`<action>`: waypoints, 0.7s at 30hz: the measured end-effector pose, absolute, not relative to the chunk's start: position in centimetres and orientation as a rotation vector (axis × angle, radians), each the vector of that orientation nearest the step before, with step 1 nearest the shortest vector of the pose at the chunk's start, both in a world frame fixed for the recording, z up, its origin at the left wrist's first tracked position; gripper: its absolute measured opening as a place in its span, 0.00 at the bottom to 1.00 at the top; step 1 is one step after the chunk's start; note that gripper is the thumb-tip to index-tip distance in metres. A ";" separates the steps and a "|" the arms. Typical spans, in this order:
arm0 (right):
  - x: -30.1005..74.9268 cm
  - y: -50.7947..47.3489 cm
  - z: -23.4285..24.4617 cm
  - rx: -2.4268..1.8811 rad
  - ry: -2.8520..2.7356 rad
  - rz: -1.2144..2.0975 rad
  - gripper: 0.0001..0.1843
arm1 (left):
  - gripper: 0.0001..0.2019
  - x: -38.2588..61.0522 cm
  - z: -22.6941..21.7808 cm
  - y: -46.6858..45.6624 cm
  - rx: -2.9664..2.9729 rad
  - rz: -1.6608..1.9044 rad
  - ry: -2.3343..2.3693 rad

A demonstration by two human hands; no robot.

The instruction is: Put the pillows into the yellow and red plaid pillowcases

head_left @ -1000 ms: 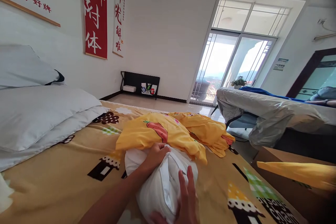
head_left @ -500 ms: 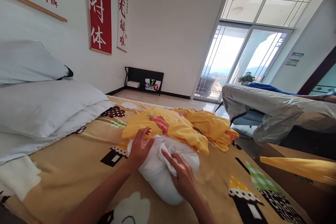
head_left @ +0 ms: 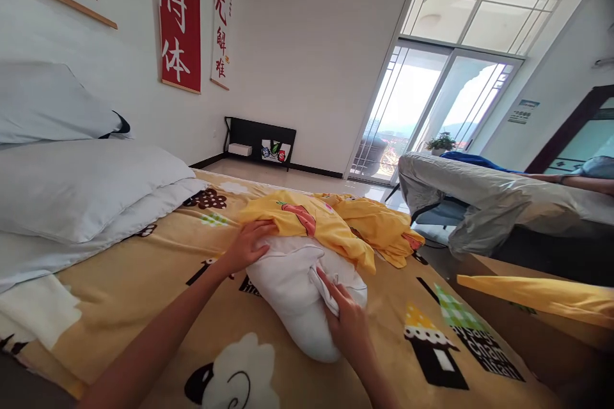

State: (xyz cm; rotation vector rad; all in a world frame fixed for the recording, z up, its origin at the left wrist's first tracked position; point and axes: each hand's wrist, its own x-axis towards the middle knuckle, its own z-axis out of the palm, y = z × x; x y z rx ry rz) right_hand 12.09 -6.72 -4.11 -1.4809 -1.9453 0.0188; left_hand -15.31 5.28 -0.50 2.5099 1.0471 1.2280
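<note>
Spreading across the lower frame, the bed [head_left: 144, 281] carries a white pillow [head_left: 292, 287] at centre, its far end swallowed by a yellow pillowcase [head_left: 316, 223] whose opening is hidden in folds. Left hand [head_left: 247, 246] rests at the case's edge on the pillow, fingers curled; right hand [head_left: 348, 319] pinches a fold of the pillow's white fabric, wrist cut off below.

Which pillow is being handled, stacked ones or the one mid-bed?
The white pillow mid-bed, half inside the yellow carrot-print case; both hands are on it. The stacked pillows lie untouched.
</note>
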 end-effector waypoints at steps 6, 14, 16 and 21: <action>13.3 -7.5 -6.4 -1.438 -1.676 -0.163 0.31 | 0.31 -14.0 0.5 6.4 2.638 1.093 1.122; 18.0 -6.5 -8.6 -1.546 -1.245 0.072 0.36 | 0.13 -15.0 -1.5 5.3 2.238 1.735 1.166; 19.0 -6.3 -9.3 -1.589 -1.126 0.138 0.41 | 0.18 -14.8 -1.4 5.1 2.269 1.563 1.031; 19.7 -6.6 -10.3 -1.660 -1.084 0.110 0.42 | 0.19 -11.0 0.9 6.1 2.220 1.438 0.861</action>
